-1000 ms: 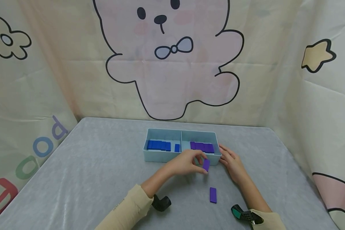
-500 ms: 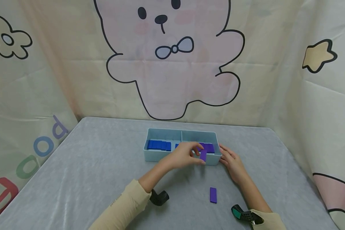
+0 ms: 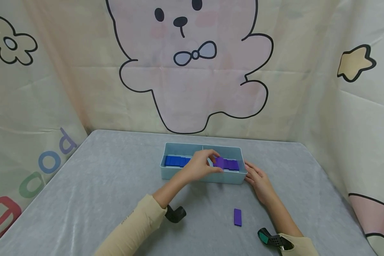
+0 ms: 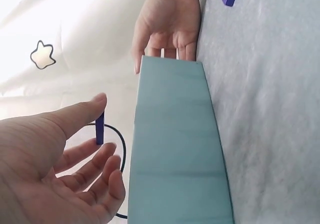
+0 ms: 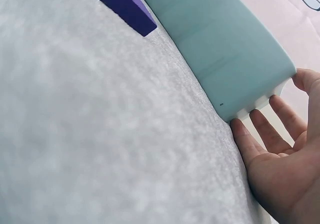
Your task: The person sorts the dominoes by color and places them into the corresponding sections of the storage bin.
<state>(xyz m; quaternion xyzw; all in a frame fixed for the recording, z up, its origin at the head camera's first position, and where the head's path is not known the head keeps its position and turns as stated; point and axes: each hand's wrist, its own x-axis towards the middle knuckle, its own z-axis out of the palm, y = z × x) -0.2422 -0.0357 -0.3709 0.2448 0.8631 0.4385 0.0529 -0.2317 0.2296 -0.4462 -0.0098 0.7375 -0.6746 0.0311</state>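
A pale teal two-compartment box (image 3: 179, 175) stands mid-table. Blue tiles (image 3: 177, 161) lie in its left compartment and purple tiles (image 3: 232, 164) in its right. My left hand (image 3: 215, 163) pinches an upright purple tile (image 3: 220, 162) between thumb and fingers, just above the right compartment; the same tile (image 4: 100, 129) shows in the left wrist view. My right hand (image 3: 254, 175) rests with straight fingers (image 5: 262, 134) against the box's right end (image 5: 225, 49). One more purple tile (image 3: 237, 217) lies flat on the grey cloth in front of the box.
The grey table (image 3: 108, 185) is walled by a cartoon-bear curtain (image 3: 192, 71) behind and on both sides. Black wrist mounts (image 3: 176, 214) sit low by my sleeves. Open cloth lies left of the box.
My left hand has lifted the purple tile from in front of the box, up and back over its right compartment. The right hand and the loose tile have stayed put.
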